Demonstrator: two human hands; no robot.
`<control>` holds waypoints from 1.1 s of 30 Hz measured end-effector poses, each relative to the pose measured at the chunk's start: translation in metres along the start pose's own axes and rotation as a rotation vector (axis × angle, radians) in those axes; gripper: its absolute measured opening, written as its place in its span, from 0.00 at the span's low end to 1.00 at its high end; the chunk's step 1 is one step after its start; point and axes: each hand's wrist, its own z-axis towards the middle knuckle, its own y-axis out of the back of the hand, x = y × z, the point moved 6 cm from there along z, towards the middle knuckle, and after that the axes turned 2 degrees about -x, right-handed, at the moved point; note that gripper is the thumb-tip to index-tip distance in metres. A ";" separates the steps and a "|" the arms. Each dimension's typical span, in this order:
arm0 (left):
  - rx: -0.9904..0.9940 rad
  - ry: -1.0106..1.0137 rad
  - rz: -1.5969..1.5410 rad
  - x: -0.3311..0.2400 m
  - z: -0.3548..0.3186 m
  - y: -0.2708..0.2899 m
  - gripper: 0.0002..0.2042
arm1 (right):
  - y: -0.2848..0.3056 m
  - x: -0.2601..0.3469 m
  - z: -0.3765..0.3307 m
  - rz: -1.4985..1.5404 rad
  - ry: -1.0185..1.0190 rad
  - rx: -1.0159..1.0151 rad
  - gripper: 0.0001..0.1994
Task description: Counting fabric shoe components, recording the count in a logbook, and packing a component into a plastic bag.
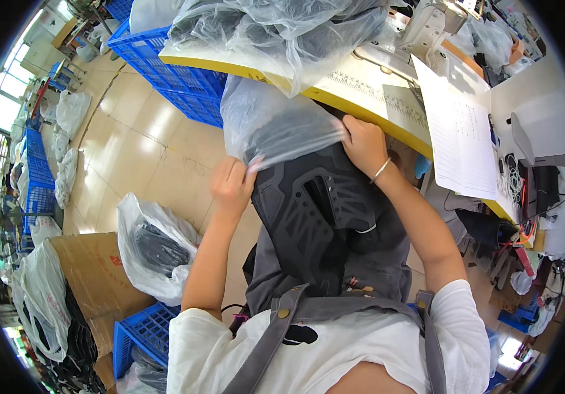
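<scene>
In the head view, the left hand (232,184) is closed in a pinch on the lower edge of a clear plastic bag (271,123), fingers curled tight over the film. The right hand (363,144), with a thin bracelet at its wrist, grips the same bag edge a little higher and to the right, fingers folded over the plastic. The bag covers the top of a stack of black moulded parts (312,210), flat pieces with holes and ribs, which rests on the person's lap against a grey apron (361,276). The stack lies just below the yellow edge of the work table (387,98), between the two forearms. On the table, above the stack, lies another big plastic bag of dark parts (276,33); to the right of the stack lies a white sheet of paper (460,138). Left of the stack, on the floor, sits a white bag of black pieces (154,249), with a cardboard box (92,276) beside it and blue crates (177,79) behind the table.
</scene>
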 end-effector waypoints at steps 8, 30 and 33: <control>0.105 0.182 0.130 0.018 -0.054 -0.011 0.07 | -0.021 -0.041 -0.029 0.021 0.083 0.008 0.08; 0.445 -0.058 0.321 -0.053 -0.001 0.011 0.14 | -0.035 -0.071 -0.113 1.114 -0.559 0.505 0.18; 0.356 -0.216 0.278 -0.073 0.007 0.014 0.14 | -0.023 -0.079 -0.096 0.222 -0.178 0.516 0.13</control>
